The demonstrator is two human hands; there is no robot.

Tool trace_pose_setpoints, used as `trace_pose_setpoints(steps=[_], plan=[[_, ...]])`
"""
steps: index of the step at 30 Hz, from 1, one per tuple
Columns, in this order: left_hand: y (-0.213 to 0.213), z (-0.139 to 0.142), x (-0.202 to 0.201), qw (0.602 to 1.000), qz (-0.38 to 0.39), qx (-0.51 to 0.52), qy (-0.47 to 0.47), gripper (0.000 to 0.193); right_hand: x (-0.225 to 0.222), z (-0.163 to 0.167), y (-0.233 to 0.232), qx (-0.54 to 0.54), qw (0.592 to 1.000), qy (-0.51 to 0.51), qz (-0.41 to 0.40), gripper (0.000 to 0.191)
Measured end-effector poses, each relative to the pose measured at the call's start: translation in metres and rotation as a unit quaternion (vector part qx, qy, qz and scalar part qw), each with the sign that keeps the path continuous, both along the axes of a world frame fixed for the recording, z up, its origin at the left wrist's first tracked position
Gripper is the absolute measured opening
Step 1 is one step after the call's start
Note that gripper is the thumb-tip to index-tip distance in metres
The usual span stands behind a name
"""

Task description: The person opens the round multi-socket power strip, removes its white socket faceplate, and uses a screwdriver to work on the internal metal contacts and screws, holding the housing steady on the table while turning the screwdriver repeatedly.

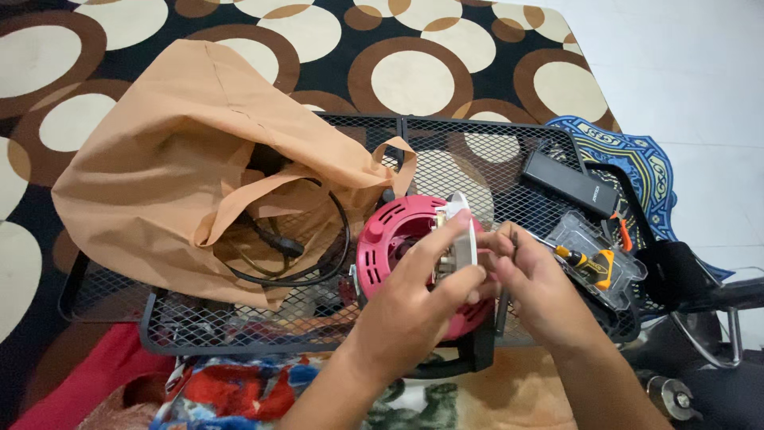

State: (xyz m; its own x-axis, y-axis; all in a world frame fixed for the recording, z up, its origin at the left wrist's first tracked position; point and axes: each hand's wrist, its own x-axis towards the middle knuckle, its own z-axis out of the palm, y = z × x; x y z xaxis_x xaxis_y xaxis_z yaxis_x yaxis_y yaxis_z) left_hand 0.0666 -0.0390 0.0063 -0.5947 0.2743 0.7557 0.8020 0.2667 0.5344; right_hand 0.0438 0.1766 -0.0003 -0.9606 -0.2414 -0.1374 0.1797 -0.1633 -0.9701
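A round red plastic housing [382, 239], like a cable reel, stands on a black wire-mesh rack [477, 151]. My left hand [422, 295] grips the housing and a white disc-shaped part [469, 231] at its middle. My right hand [533, 287] is closed on a thin dark tool [504, 306] that it holds against the same spot, close to the left fingertips. The point where the tool meets the housing is hidden behind my fingers.
An orange cloth bag [175, 167] with a black cable [318, 255] in it lies on the rack's left. On the right are a black rectangular box [569, 183], a clear case with a yellow-handled screwdriver [593, 263] and a dark metal stand [700, 302]. Below lies a circle-patterned rug [414, 80].
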Motion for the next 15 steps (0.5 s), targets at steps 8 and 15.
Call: trace_pose_setpoints(steps=[8, 15], plan=[[0.001, -0.001, -0.001, 0.997, 0.068, -0.014, 0.022, 0.07, 0.002, -0.002, 0.001, -0.014, 0.996, 0.077, 0.034, 0.047], [-0.014, 0.005, -0.01, 0.972, 0.18, -0.1, -0.116, 0.066, 0.008, -0.01, 0.004, 0.042, 0.992, 0.122, -0.002, 0.053]])
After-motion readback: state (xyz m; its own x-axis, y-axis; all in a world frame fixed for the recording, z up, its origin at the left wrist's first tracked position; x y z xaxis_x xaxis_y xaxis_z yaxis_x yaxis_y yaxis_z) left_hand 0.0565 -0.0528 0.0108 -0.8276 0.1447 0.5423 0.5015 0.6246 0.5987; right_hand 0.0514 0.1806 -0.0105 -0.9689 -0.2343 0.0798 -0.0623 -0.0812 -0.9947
